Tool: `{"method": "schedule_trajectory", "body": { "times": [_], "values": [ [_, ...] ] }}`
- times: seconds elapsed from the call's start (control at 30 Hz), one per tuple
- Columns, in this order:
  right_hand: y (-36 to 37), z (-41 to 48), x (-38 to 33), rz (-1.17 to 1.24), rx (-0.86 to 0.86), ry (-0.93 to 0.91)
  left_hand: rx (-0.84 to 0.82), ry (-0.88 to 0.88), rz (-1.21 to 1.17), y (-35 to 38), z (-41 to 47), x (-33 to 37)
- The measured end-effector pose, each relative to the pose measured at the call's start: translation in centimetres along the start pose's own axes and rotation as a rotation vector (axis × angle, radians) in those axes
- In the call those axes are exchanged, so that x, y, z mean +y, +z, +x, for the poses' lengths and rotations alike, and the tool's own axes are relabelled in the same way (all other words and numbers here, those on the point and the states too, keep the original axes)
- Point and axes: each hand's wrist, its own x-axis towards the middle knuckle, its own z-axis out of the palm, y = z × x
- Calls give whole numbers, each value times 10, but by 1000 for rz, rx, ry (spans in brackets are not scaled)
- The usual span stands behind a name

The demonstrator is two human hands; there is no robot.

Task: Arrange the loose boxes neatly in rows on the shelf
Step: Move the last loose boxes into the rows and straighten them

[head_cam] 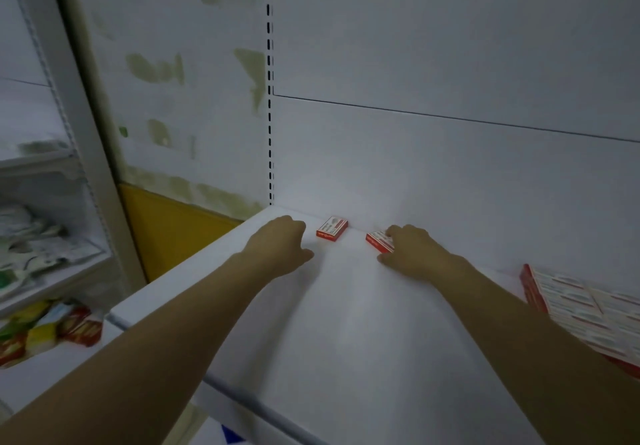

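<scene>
I see the left hand (280, 244) resting on the shelf (346, 334) with its fingers curled under into a loose fist. Nothing shows inside it, though the fingertips are hidden behind the knuckles. It is just beside the left box (331, 229) and does not touch it. This small red box lies flat near the back wall.

The right hand (414, 254) has its fingers bent over the right box (378, 241) with the thumb at the near side, so it grips this box. The hand covers a part of the box, and only its left end shows.

At the right edge lies a flat pack (585, 309) of red and white boxes, cut off by the frame. The packets (52, 327) far left are too blurred to read.
</scene>
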Motion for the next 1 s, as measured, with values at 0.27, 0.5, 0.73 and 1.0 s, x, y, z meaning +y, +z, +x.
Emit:
{"method": "schedule_trajectory", "body": {
  "times": [0.27, 0.5, 0.73, 1.0],
  "values": [
    [2, -4, 13, 109, 53, 44, -17, 31, -32, 6, 15, 12],
    [-16, -45, 56, 196, 82, 11, -30, 210, -160, 20, 18, 78],
    [-39, -104, 113, 238, 334, -51, -27, 433, -517, 30, 21, 166],
    [-40, -142, 161, 294, 613, 3, 179, 529, -802, 41, 9, 241]
  ]
}}
